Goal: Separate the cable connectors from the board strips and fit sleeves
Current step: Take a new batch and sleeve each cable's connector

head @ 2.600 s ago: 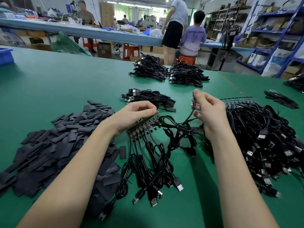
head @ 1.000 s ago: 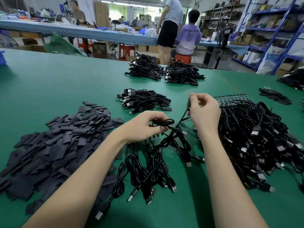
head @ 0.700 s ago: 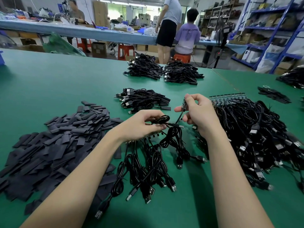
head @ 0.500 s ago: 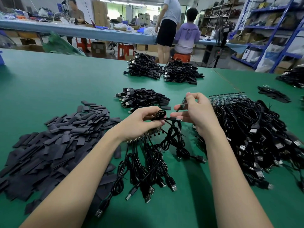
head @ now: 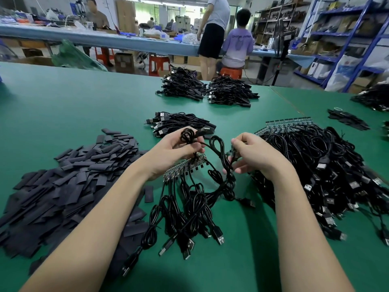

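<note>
1. Separating looks like the step in hand: the left hand (head: 179, 152) grips a coiled cable (head: 188, 134) just above the board strip (head: 185, 166).
2. The right hand (head: 252, 153) pinches a small connector (head: 232, 150) right of that strip.
3. Next it likely needs a sleeve (head: 84, 171) from the pile left of the strip.

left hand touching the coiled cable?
Touching. The head view shows the left hand with fingers and thumb curled round the coiled cable, no gap.
</note>
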{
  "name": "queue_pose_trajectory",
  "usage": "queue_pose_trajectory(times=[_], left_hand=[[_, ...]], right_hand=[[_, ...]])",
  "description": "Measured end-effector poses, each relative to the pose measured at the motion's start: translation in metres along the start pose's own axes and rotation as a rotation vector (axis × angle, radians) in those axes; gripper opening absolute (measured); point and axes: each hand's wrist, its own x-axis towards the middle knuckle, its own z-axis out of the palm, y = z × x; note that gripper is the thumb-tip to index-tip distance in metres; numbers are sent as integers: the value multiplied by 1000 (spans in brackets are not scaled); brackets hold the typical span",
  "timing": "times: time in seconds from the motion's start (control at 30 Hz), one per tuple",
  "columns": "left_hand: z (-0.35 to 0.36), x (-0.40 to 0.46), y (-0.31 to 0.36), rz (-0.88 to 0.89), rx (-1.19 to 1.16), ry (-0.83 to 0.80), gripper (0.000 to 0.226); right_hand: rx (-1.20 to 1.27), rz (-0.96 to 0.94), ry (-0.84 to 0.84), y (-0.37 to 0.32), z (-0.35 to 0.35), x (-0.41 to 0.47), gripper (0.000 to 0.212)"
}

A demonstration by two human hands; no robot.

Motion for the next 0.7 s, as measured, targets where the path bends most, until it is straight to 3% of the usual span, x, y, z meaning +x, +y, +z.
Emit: queue_pose_trajectory(times=[0.13, 0.3, 0.5, 0.53, 0.6, 0.67, 0.7], left_hand=[[-6, -3, -1, -4, -29, -99, 8], [-13, -7, 8, -23, 42, -213, 5], [1, -1, 9, -57, 642, -332, 23], [7, 0, 8, -62, 707, -346, 27], [10, 1, 10, -134, 748, -410, 62], [6, 1, 16, -240, 650, -484, 96], [4, 1, 21, -246, 579, -491, 103]], right_hand=[[14, -160, 291, -9, -8, -4, 17], [54, -364, 522, -14, -10, -6, 15], [171, -493, 485, -27, -6, -13, 15], [157, -500, 461, -30, -5, -15, 15], [106, -513, 408, -37, -2, -20, 16], [24, -532, 346, -46, 1, -24, 17], [-7, -548, 312, -50, 3, -26, 17]])
